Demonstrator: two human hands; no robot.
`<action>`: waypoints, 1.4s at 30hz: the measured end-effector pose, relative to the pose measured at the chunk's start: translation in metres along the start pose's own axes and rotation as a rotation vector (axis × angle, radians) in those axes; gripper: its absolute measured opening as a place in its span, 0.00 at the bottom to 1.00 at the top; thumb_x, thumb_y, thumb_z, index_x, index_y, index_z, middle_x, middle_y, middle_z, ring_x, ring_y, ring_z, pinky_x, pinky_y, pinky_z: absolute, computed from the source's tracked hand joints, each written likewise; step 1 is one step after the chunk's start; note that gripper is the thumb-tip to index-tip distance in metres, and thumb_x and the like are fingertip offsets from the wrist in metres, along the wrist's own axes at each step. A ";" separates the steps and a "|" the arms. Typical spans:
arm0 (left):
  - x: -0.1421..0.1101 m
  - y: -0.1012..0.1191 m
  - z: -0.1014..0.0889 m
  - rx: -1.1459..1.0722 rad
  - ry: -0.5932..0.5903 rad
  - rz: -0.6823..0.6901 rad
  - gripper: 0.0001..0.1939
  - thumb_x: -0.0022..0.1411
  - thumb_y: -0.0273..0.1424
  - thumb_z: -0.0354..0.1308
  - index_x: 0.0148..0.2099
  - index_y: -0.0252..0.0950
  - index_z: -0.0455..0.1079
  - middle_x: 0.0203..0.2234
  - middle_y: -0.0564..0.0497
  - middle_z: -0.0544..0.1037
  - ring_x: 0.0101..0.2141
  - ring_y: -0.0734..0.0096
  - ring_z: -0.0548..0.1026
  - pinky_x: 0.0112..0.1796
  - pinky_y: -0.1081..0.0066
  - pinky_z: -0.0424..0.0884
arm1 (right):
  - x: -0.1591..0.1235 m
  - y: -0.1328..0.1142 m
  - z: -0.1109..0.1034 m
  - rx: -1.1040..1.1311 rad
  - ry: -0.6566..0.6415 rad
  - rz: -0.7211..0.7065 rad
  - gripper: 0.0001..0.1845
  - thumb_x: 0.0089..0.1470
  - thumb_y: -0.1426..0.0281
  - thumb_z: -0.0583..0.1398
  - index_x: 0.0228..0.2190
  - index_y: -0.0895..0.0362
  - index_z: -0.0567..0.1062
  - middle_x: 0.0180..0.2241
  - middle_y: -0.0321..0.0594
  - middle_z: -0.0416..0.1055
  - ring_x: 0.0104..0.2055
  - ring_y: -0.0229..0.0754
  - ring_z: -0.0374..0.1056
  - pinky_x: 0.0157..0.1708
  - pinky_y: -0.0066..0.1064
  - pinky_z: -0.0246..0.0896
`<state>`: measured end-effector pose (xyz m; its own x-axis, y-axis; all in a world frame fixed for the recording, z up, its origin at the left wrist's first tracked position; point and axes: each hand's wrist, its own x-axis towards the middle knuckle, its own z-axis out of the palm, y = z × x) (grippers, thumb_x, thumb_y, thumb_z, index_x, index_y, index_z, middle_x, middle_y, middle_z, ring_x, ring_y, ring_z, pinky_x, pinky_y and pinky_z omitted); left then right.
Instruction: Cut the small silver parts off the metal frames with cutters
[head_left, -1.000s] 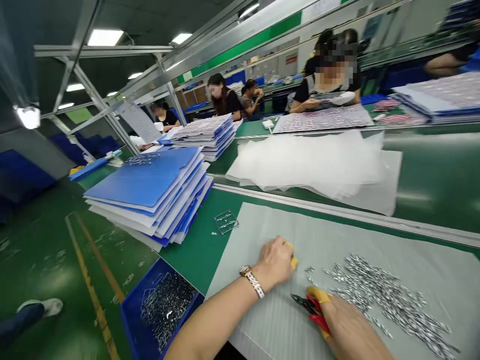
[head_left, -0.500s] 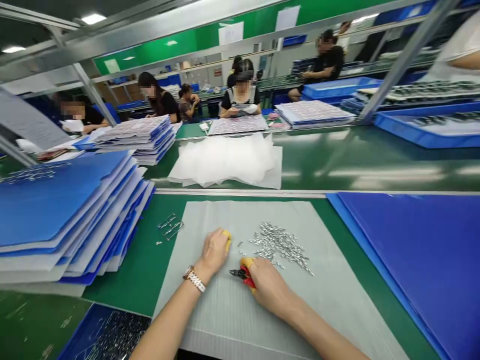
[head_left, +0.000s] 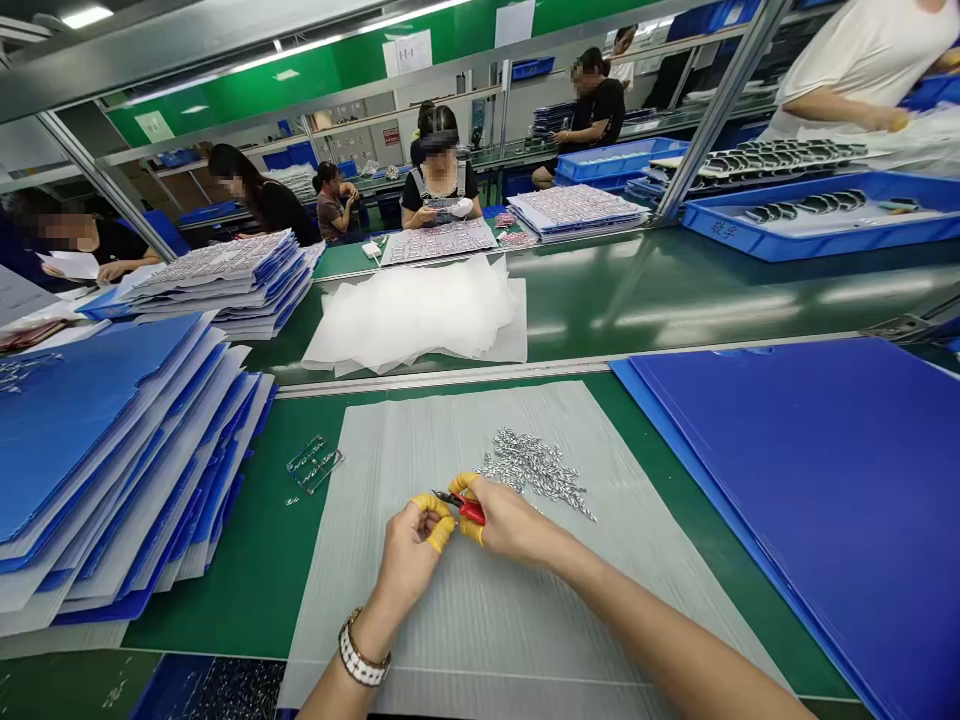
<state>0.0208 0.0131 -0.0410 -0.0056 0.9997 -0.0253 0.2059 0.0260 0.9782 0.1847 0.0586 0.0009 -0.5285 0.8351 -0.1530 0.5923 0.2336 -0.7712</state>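
My right hand (head_left: 506, 518), with yellow covers on its fingertips, grips red-handled cutting pliers (head_left: 471, 511). Their dark jaws point left toward my left hand (head_left: 409, 555). That hand has yellow fingertip covers too, and its thumb and fingers are pinched together; whatever is between them is too small to make out. Both hands are over a pale translucent sheet (head_left: 420, 440). Just beyond the right hand lies a loose pile of small shiny metal pieces (head_left: 536, 465). Left of the sheet, a thin metal frame (head_left: 315, 465) rests on the green table beside a few tiny pieces (head_left: 292, 500).
A tall stack of blue and white sheets (head_left: 112, 410) stands at left, with blue boards (head_left: 810, 480) at right. A blue bin (head_left: 157, 690) of dark parts sits bottom left. White sheets (head_left: 420, 310) lie beyond the metal edge. Several people work across the benches.
My hands have come together, bringing the pliers' tips close to my left fingers. The left hand has turned so its pinched fingertips show. The camera view has shifted to the right.
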 end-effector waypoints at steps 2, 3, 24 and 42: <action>-0.001 -0.002 0.000 -0.011 0.024 -0.006 0.07 0.54 0.33 0.59 0.34 0.34 0.70 0.26 0.50 0.74 0.28 0.70 0.70 0.30 0.72 0.66 | 0.001 -0.002 0.001 -0.005 0.010 0.007 0.15 0.46 0.74 0.59 0.39 0.55 0.69 0.27 0.35 0.69 0.27 0.38 0.62 0.25 0.26 0.51; -0.002 -0.003 0.000 -0.019 0.044 -0.008 0.07 0.54 0.33 0.59 0.34 0.34 0.70 0.27 0.50 0.74 0.28 0.70 0.70 0.30 0.72 0.66 | 0.002 -0.002 0.002 0.010 0.023 0.010 0.15 0.46 0.73 0.59 0.39 0.55 0.69 0.27 0.35 0.70 0.28 0.38 0.63 0.25 0.27 0.52; -0.010 0.011 0.005 -0.503 0.249 -0.143 0.16 0.50 0.34 0.65 0.41 0.34 0.69 0.31 0.48 0.78 0.27 0.73 0.74 0.37 0.68 0.69 | 0.001 0.001 0.044 0.771 0.432 -0.063 0.19 0.48 0.67 0.59 0.44 0.54 0.65 0.31 0.36 0.69 0.33 0.40 0.67 0.37 0.34 0.63; -0.004 0.013 -0.003 -0.532 0.277 -0.218 0.14 0.46 0.34 0.66 0.34 0.33 0.71 0.28 0.48 0.79 0.23 0.75 0.73 0.29 0.73 0.67 | 0.005 -0.003 0.037 0.465 0.317 -0.032 0.19 0.47 0.73 0.56 0.44 0.55 0.66 0.32 0.35 0.71 0.33 0.39 0.67 0.34 0.32 0.62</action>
<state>0.0210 0.0093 -0.0277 -0.2601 0.9325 -0.2506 -0.3422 0.1536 0.9270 0.1582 0.0433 -0.0199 -0.2908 0.9567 0.0125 0.2110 0.0768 -0.9745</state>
